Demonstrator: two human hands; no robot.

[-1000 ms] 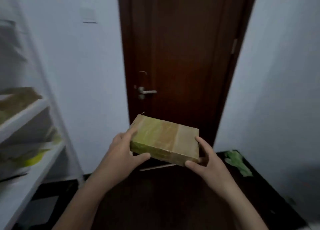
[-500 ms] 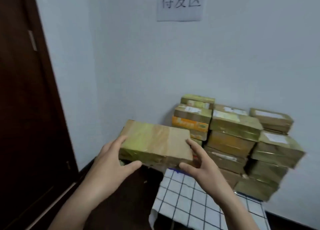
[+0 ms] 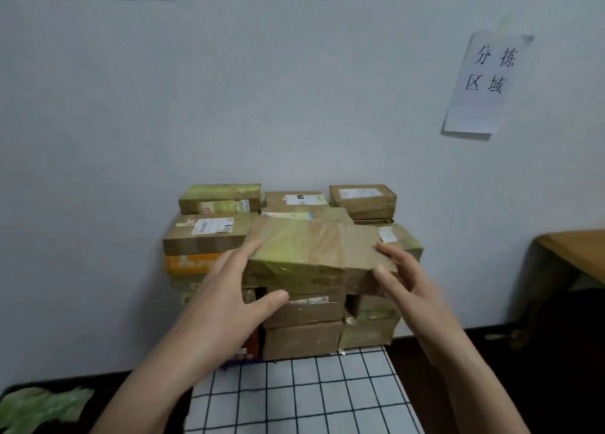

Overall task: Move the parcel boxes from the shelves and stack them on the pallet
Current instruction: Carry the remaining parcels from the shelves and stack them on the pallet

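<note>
I hold a flat brown parcel box point(image 3: 311, 256) wrapped in yellowish tape, level in front of me. My left hand point(image 3: 229, 299) grips its left end, thumb underneath. Its right end is gripped by my right hand point(image 3: 402, 286). Behind and below the box stands a stack of several taped parcel boxes point(image 3: 209, 234) against the white wall. The stack rests on a pallet covered by a white cloth with a black grid point(image 3: 304, 397). The held box hides the middle of the stack.
A paper sign point(image 3: 484, 80) with handwritten characters hangs on the wall at the right. A wooden table corner point(image 3: 576, 253) juts in at the right edge. Dark floor surrounds the pallet, with a crumpled green wrapper point(image 3: 39, 407) at the lower left.
My view has swung right from the dark door to the wall, and the stack has come closer and now sits centred. The box stays held in both hands, now right in front of the stack.
</note>
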